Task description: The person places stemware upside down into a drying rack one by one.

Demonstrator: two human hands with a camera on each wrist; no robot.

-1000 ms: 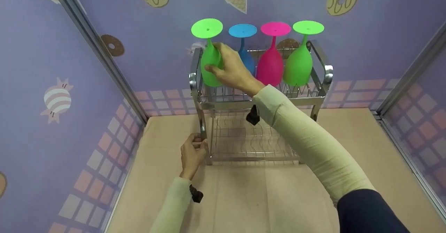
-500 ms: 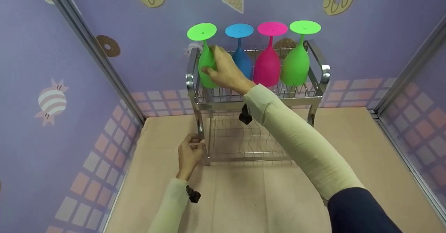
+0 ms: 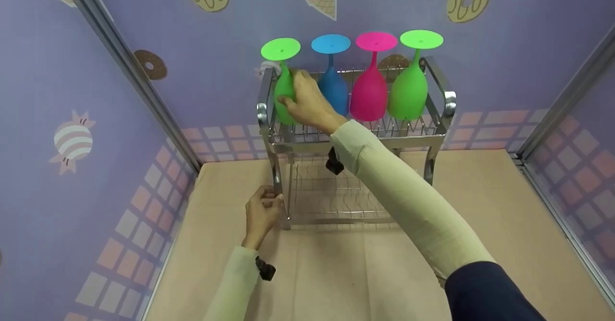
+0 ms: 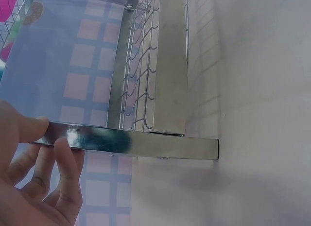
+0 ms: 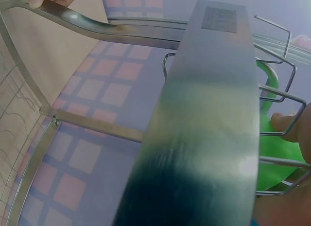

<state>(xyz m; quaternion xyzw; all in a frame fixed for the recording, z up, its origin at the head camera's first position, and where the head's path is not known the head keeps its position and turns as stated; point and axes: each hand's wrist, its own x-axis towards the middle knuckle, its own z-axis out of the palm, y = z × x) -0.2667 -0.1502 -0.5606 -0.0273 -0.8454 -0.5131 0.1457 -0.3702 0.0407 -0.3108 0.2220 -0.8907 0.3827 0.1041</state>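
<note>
My right hand [image 3: 310, 101] grips the bowl of a green wine glass [image 3: 283, 92], which stands upside down at the left end of the metal dish rack's [image 3: 358, 143] upper tier. In the right wrist view, the thumb lies against the green glass [image 5: 279, 163] behind the rack's wires. My left hand [image 3: 262, 215] pinches the rack's left front leg; in the left wrist view the thumb and fingers lie on either side of that metal leg [image 4: 131, 141]. To the right of my right hand stand an upside-down blue glass [image 3: 333, 88], a pink glass [image 3: 369, 95] and a second green glass [image 3: 408, 92].
The rack's lower wire tier [image 3: 346, 196] sits close over the cloth-covered table [image 3: 331, 273]. Patterned purple walls [image 3: 230, 37] close in the back and both sides, with metal posts [image 3: 134, 71] at the corners. The rack's right side rail [image 3: 450, 102] rises beside the second green glass.
The left green glass has come down a little into the rack with my right hand still around it. My left hand stays on the rack leg.
</note>
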